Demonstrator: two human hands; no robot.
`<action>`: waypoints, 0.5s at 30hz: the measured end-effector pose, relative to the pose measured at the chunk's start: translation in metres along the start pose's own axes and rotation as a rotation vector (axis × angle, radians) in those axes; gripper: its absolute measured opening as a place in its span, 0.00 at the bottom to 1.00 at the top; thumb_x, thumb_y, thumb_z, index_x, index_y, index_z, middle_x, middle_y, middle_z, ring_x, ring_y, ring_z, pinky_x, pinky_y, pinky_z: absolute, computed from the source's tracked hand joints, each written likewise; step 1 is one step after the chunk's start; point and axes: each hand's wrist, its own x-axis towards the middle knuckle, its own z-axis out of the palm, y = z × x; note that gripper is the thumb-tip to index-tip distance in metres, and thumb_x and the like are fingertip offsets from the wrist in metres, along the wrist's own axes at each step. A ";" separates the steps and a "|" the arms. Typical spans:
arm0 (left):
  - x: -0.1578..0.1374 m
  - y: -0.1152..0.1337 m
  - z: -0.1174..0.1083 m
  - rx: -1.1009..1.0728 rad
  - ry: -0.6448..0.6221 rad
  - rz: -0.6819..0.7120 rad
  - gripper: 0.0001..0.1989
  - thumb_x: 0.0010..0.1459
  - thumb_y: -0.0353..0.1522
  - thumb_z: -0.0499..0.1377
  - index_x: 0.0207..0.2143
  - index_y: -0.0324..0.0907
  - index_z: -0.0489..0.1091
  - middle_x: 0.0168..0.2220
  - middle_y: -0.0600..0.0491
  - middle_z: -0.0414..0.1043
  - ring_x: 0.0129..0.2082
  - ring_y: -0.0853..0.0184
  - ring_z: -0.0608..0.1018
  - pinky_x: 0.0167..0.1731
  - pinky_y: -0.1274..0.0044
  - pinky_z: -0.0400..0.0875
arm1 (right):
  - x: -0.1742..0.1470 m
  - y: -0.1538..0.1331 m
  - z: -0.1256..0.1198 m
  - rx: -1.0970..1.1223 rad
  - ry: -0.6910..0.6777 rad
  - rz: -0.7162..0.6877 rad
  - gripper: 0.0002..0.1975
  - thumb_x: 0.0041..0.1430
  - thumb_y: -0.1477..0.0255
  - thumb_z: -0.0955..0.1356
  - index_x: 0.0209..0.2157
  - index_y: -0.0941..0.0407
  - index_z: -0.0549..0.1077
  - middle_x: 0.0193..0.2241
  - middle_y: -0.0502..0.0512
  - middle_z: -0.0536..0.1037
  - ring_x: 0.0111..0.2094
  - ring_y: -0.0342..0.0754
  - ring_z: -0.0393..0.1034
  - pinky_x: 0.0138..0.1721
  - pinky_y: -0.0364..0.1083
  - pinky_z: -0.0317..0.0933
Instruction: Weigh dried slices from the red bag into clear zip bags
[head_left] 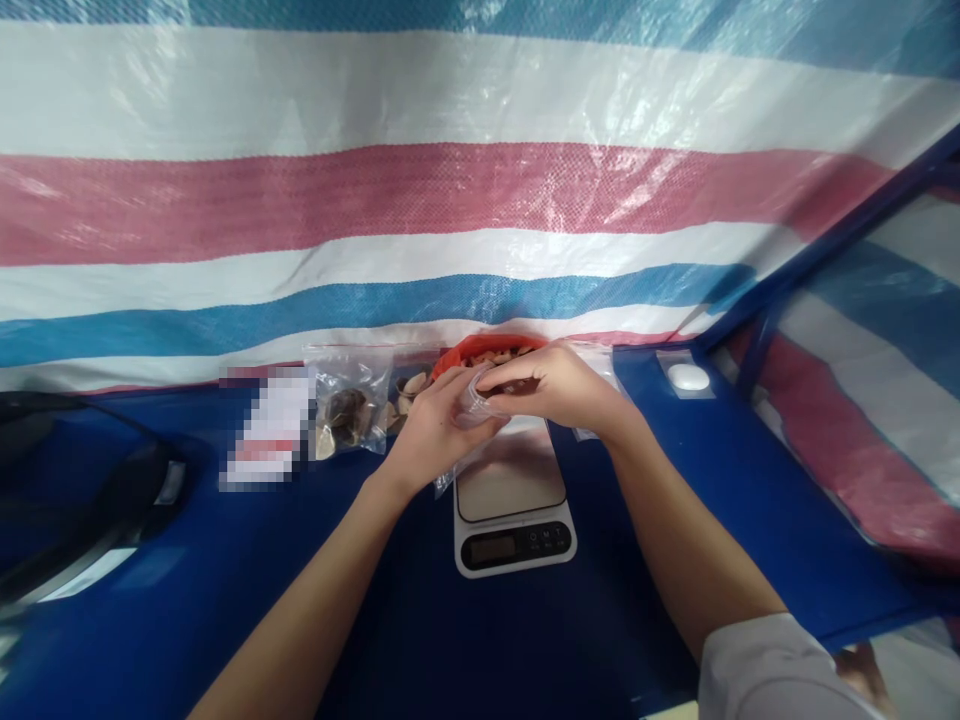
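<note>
The left hand (435, 420) grips a clear plastic container (474, 405); the right hand (551, 385) curls its fingers at the mouth, whether pinching anything I cannot tell. A loose hold could tip it onto the scale (517, 485) below them, its display (493, 547) unreadable. Just beyond, the hands partly hide an orange-red bag (456, 353)

White glare on striped sheeting (480, 190), soft blur toward frame edges

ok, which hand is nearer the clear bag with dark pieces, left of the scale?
Left. The left hand is just right of the bag; the right hand is farther right, beyond the left.
</note>
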 end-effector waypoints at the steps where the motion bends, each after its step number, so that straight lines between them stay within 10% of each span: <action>1: 0.000 0.000 0.000 0.001 0.001 0.005 0.24 0.53 0.36 0.69 0.53 0.44 0.73 0.52 0.48 0.77 0.50 0.58 0.79 0.54 0.65 0.73 | 0.001 -0.002 0.000 -0.032 -0.021 0.001 0.09 0.58 0.75 0.71 0.36 0.50 0.84 0.33 0.46 0.83 0.34 0.45 0.76 0.36 0.42 0.67; 15: 0.002 -0.004 -0.006 -0.053 0.020 -0.064 0.24 0.55 0.39 0.67 0.53 0.42 0.72 0.50 0.46 0.78 0.49 0.55 0.79 0.52 0.63 0.73 | -0.004 0.007 -0.007 0.078 0.040 -0.008 0.09 0.60 0.67 0.72 0.42 0.48 0.83 0.38 0.48 0.84 0.35 0.48 0.78 0.40 0.44 0.70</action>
